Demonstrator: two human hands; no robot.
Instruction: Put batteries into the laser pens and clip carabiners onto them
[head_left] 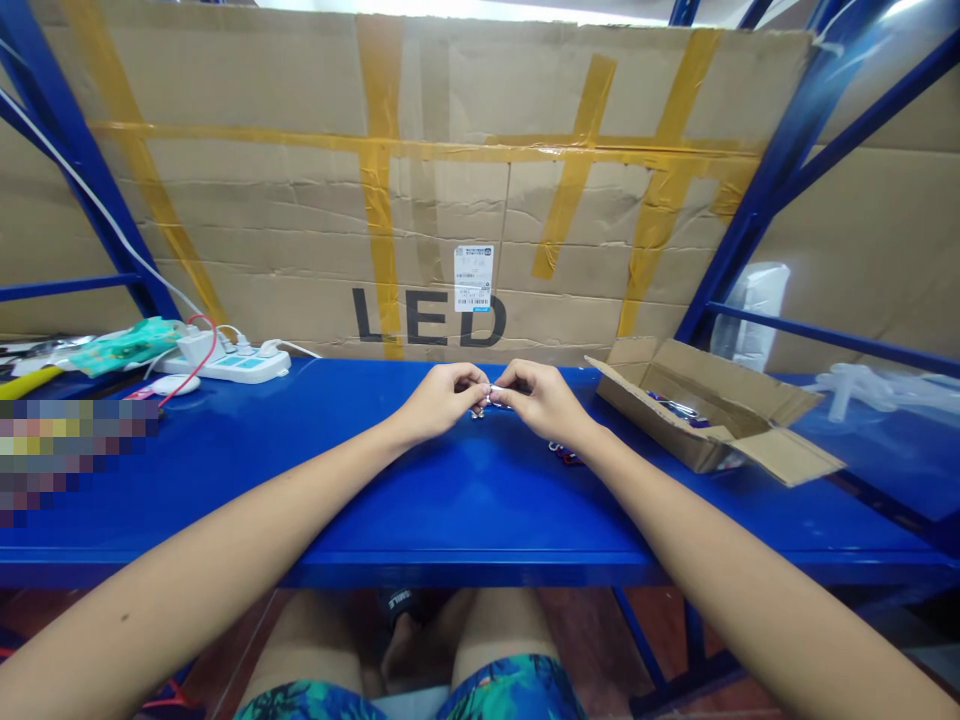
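My left hand (448, 398) and my right hand (541, 396) meet above the middle of the blue table, fingertips almost touching. Between them is a small shiny silver metal piece (496, 397), pinched from both sides; its exact kind is too small to make out. A small silvery bit (478, 412) hangs just below my left fingertips. Beside my right wrist, partly hidden by it, several small red, white and dark loop-shaped pieces (564, 453) lie on the table.
An open cardboard box (675, 440) with small purple and silvery items stands at the right. At the left are a white power strip (251, 365) with plugs and a green packet (124, 345). A large taped carton (300, 220) rises behind the blue table (480, 510).
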